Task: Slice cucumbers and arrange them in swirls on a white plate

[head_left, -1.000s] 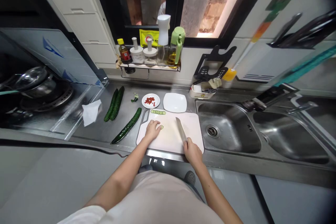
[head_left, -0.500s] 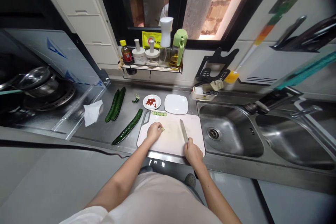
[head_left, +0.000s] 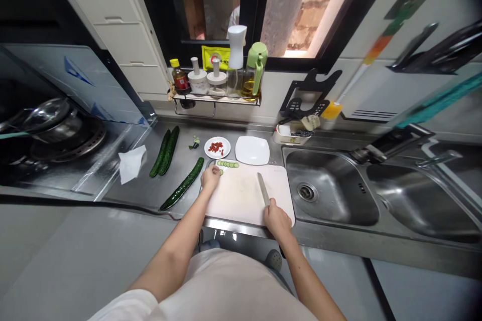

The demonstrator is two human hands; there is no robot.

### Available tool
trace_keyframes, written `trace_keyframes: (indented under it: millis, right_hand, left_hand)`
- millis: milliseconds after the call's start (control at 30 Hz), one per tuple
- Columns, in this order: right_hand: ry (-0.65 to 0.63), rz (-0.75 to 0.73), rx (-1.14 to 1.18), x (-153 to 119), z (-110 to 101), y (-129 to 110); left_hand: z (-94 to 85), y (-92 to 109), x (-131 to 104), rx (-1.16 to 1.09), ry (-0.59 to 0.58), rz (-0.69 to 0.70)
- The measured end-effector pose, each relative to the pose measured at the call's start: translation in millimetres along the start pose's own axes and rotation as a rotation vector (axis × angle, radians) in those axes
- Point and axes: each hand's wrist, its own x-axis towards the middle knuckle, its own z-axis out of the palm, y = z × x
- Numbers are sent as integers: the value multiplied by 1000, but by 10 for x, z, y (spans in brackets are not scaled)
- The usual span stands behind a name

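Head view: looking down over the counter; my clock is centred on the cutting board [head_left: 241,198], twelve toward the window [head_left: 213,2].
Right hand [head_left: 277,218]: at five o'clock, clenched round the handle of the knife [head_left: 263,186], its flat grey blade aimed at eleven; whether it touches the board, I can't tell.
Board: smooth, pale pink, round-cornered, faintly damp-looking mid-surface.
Lone cucumber [head_left: 183,184]: nine o'clock, glossy, dark green, slightly bowed, whole.
Left hand [head_left: 211,178]: ten o'clock, fingertips pinching a small cucumber slice [head_left: 221,172] (the thumb's side is hidden from me).
Change: half a second ago that hand was nearer the board's middle; now it has gone up and left, bringing the slice just below the row, while the knife has barely shifted. Cutting seems paused, I'd judge, for placing.
Row of slices [head_left: 228,164]: eleven o'clock, thin pale discs overlapping along the far edge.
Pair of cucumbers [head_left: 170,153]: ten o'clock, bumpy-skinned, side by side.
Square plate [head_left: 252,150]: twelve, glossy white, soft corners.
Small plate [head_left: 227,143]: eleven, round, bearing red chopped bits [head_left: 216,148].
Wall rack [head_left: 226,99]: farther at twelve, thin metal, lined with bottles and jars.
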Motion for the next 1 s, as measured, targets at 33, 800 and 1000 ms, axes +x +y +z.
trace_keyframes:
  millis: [33, 800, 1000]
  right_hand:
    - [-4, 0, -1, -2, -10, -6]
    - [77, -45, 370, -46, 146, 304]
    - [71, -19, 243, -83, 151, 346]
  left_hand:
    - [-10, -2, 26, 17, 8, -5]
    - [44, 211, -15, 187, 58, 178]
    - [195, 422, 22, 242, -59, 292]
